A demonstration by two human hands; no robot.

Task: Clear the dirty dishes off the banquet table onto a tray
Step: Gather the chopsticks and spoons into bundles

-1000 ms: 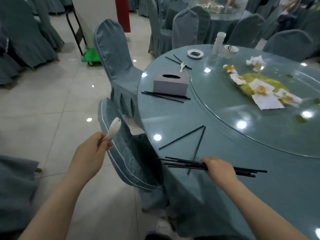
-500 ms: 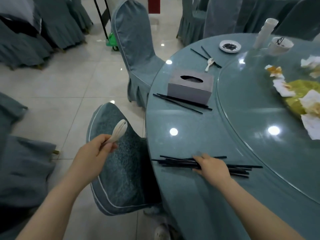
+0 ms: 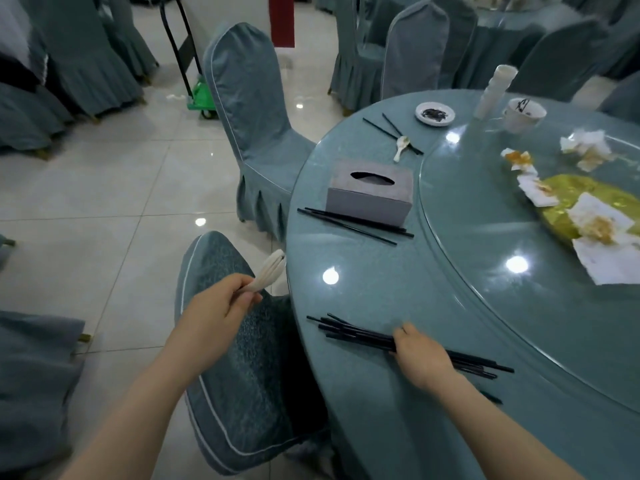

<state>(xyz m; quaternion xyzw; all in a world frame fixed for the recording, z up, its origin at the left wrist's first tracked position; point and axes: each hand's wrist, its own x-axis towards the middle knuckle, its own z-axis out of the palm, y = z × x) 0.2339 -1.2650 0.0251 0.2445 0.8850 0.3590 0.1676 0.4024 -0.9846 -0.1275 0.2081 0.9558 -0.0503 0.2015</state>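
hands: two, left [image 3: 211,308] and right [image 3: 420,355]
white spoons: two, one [image 3: 268,273] near left, one [image 3: 401,147] far
chopsticks: a near bundle [image 3: 356,332], count unclear; two pairs farther off [image 3: 353,221] [image 3: 389,131]
tissue boxes: one [image 3: 370,192]
saucers: one [image 3: 434,114]
cups: one [image 3: 523,114]

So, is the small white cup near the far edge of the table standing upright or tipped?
Upright. The white cup stands on its base on the table, its round mouth facing up, with dark residue visible inside.
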